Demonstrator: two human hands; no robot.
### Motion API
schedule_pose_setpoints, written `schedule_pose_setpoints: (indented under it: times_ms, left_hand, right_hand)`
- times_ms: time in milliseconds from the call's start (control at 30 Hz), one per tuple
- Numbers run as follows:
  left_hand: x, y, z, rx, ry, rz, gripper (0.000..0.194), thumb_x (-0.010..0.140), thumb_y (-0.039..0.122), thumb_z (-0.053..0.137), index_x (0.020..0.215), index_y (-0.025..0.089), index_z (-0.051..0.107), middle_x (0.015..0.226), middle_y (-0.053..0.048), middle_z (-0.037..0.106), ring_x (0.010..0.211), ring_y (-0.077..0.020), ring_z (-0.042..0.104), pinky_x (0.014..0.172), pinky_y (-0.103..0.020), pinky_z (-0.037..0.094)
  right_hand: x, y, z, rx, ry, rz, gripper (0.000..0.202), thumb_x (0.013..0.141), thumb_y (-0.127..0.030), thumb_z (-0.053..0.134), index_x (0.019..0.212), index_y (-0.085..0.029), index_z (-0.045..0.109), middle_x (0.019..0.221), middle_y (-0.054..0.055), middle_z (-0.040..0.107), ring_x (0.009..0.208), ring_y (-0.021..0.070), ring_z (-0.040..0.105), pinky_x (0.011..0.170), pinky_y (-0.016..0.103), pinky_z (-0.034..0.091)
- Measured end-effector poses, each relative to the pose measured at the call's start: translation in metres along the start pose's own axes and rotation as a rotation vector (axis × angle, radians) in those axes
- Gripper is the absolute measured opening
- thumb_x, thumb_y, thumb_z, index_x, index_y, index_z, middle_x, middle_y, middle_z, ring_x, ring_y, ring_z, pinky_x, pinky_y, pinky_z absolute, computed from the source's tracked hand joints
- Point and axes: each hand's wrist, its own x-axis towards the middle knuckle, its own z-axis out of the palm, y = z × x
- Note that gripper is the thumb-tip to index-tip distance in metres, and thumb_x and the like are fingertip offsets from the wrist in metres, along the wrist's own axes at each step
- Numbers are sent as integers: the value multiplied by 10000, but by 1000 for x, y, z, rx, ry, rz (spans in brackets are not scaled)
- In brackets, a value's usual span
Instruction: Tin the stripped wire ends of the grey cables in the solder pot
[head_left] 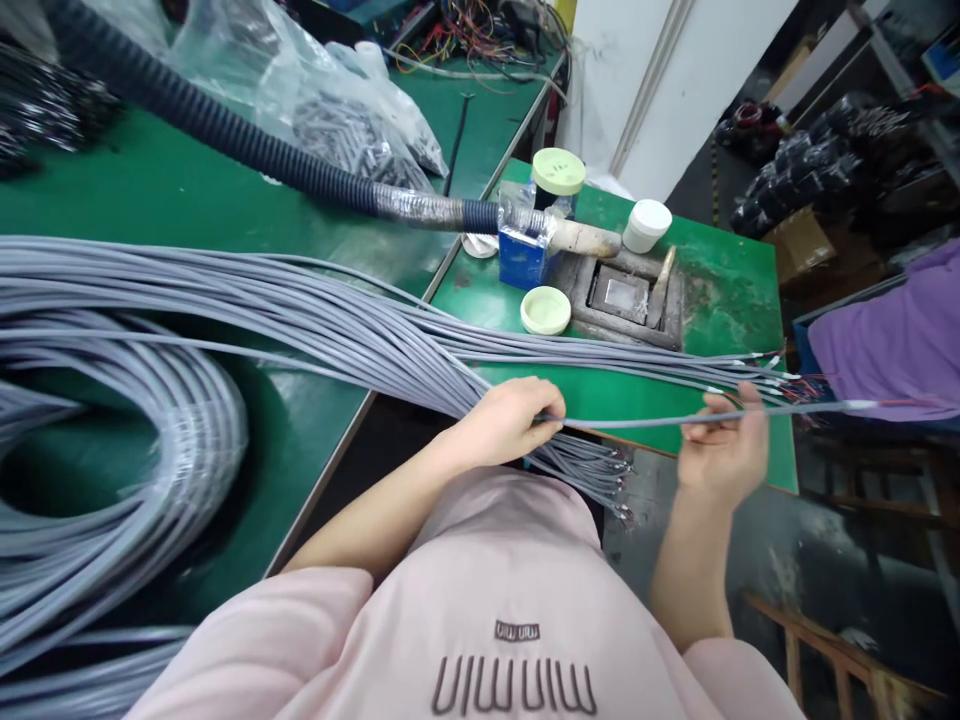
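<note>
My left hand point(517, 415) is closed around a single grey cable point(622, 422), in front of my waist. From there the cable runs to the right, nearly level, to my right hand point(724, 445), whose curled fingers hold it near its end. Past the fingers, the cable's stripped tip shows a pale band and thin red wires. Behind my hands, a thick bundle of grey cables point(322, 310) stretches across from the left. One part ends in stripped wires at the right, and another part point(585, 470) hangs below the table edge near my waist.
A solder pot point(622, 295) stands on the green table point(735, 290), beneath a black corrugated hose point(300, 170). Around it are a white jar point(647, 225), a shallow lid point(545, 310) and a blue box point(523, 262). Coiled cables point(195, 460) lie left. A person's purple sleeve point(892, 330) is at right.
</note>
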Motion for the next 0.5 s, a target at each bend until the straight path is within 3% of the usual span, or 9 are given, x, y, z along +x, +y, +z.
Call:
schedule_pose_setpoints:
  times_ms: [67, 167, 300, 367, 500]
  left_hand:
    - [-6, -5, 2, -115, -42, -27, 131, 884, 285, 572, 911, 172, 631, 869, -27, 630, 838, -146, 561, 762, -268, 425]
    - [-4, -8, 9, -463, 16, -105, 301, 866, 373, 612, 1065, 149, 642, 855, -34, 634, 778, -125, 570, 731, -255, 443]
    - [3, -3, 16, -985, 101, -205, 455, 795, 482, 679, 1066, 116, 660, 733, -15, 618, 638, -87, 544, 628, -225, 430]
    - [5, -2, 18, -1124, 147, -260, 444, 748, 499, 720, 973, 118, 690, 728, -25, 636, 628, -85, 559, 619, -219, 436]
    - [3, -4, 24, -1241, 187, -318, 397, 710, 481, 762, 857, 117, 707, 682, -18, 626, 579, -59, 527, 573, -189, 416]
  right_hand:
    - [-4, -11, 1, -113, -89, -81, 317, 923, -375, 497, 1136, -171, 612, 572, -23, 624, 387, 104, 457, 391, 220, 364]
    - [-32, -10, 9, -410, -418, 16, 306, 930, -346, 507, 1133, -158, 638, 510, -32, 568, 398, 99, 428, 389, 211, 304]
    - [-66, 5, 19, -711, -887, 140, 329, 976, -313, 414, 1206, -184, 611, 572, -36, 574, 509, 108, 520, 539, 235, 418]
    - [-72, 10, 21, -760, -1003, 150, 337, 983, -308, 389, 1215, -182, 599, 576, -39, 575, 533, 115, 543, 580, 242, 437]
    - [-69, 9, 22, -779, -1109, 212, 329, 976, -309, 403, 1203, -174, 600, 586, -37, 600, 519, 117, 543, 575, 240, 438]
